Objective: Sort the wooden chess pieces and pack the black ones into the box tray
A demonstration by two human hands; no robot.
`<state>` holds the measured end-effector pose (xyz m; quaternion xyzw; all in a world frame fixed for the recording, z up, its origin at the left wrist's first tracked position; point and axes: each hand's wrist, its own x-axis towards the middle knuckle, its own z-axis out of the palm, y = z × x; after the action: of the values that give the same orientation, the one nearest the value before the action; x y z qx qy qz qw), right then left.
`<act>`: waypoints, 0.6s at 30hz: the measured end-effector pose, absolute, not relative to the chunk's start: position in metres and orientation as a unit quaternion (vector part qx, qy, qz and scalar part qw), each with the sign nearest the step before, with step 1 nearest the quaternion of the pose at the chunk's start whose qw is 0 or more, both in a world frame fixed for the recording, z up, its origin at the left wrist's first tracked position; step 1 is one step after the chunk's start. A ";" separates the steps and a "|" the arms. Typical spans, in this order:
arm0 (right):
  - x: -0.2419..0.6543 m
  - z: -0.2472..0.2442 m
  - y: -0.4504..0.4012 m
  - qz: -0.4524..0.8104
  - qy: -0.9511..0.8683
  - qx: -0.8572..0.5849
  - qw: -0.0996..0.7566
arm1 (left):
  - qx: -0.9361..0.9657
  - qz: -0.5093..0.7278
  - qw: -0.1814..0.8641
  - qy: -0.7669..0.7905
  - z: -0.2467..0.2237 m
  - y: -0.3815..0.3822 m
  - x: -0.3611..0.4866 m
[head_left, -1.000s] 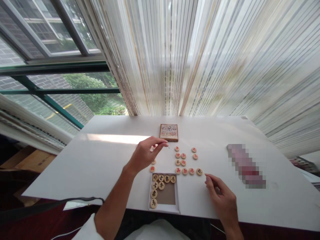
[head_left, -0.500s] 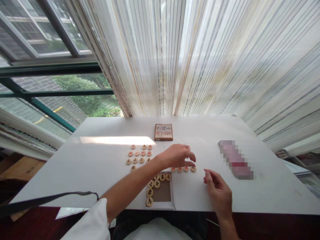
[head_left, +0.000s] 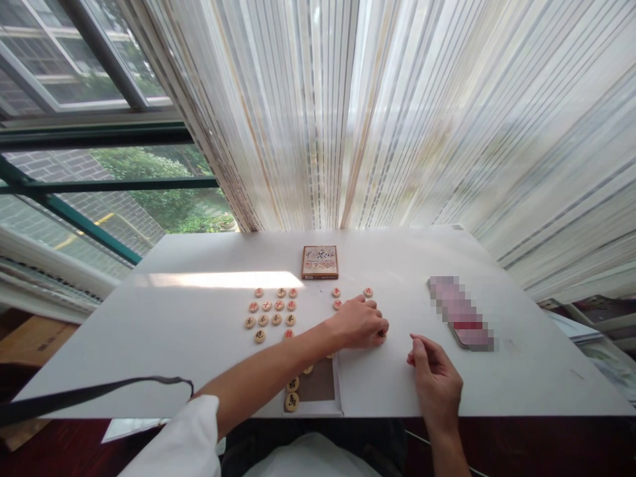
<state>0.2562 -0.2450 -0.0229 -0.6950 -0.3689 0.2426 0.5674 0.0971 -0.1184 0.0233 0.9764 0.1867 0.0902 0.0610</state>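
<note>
My left hand reaches across to the right group of round pieces, its fingers closed on a black-marked piece at the end of the nearest row. Beneath my left forearm is an open box tray with black-marked pieces along its left side, partly hidden. My right hand rests on the table to the right, fingers curled together, and whether it holds anything is hidden. Rows of red and black pieces lie left of my forearm. A red piece lies beyond my left hand.
A printed flat box lies at the back middle of the white table. A blurred pinkish object lies at the right. Striped curtains hang behind the table, and a dark strap runs at the lower left.
My left hand has lowered, and its fingers have closed on the black-marked piece at the row's right end. My right hand has hardly moved. The view has shifted slightly.
</note>
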 end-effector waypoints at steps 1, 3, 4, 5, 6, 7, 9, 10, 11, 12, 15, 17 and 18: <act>0.256 -0.023 -0.245 0.244 -0.368 -0.696 0.566 | 0.976 0.093 0.060 0.186 0.022 -0.119 0.098; 0.257 -0.023 -0.246 0.246 -0.368 -0.697 0.564 | 0.976 0.100 0.063 0.185 0.021 -0.119 0.100; 0.257 -0.023 -0.246 0.246 -0.369 -0.697 0.564 | 0.975 0.105 0.067 0.186 0.022 -0.119 0.100; 0.257 -0.024 -0.246 0.246 -0.370 -0.697 0.563 | 0.973 0.110 0.072 0.188 0.024 -0.118 0.100; 0.257 -0.024 -0.246 0.247 -0.370 -0.697 0.563 | 0.971 0.117 0.078 0.192 0.026 -0.118 0.098; 0.257 -0.024 -0.246 0.247 -0.371 -0.697 0.562 | 0.968 0.125 0.085 0.198 0.029 -0.118 0.096; 0.256 -0.024 -0.245 0.244 -0.374 -0.699 0.559 | 0.962 0.141 0.097 0.213 0.037 -0.119 0.088; 0.256 -0.024 -0.244 0.243 -0.376 -0.699 0.557 | 0.958 0.150 0.104 0.222 0.042 -0.119 0.083; 0.256 -0.024 -0.244 0.242 -0.378 -0.700 0.556 | 0.953 0.161 0.114 0.231 0.047 -0.120 0.077; 0.256 -0.023 -0.243 0.242 -0.379 -0.701 0.554 | 0.946 0.176 0.128 0.242 0.052 -0.122 0.070; 0.256 -0.023 -0.242 0.243 -0.379 -0.706 0.547 | 0.905 0.248 0.211 0.272 0.064 -0.128 0.046; 0.256 -0.023 -0.242 0.243 -0.380 -0.710 0.541 | 0.876 0.294 0.263 0.278 0.070 -0.133 0.029; 0.256 -0.024 -0.242 0.244 -0.381 -0.712 0.538 | 0.861 0.316 0.285 0.279 0.073 -0.136 0.021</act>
<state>0.2565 -0.2419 -0.0237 -0.7116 -0.3809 0.2438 0.5377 0.0214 -0.1357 0.0728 0.8606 0.2791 0.3165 0.2851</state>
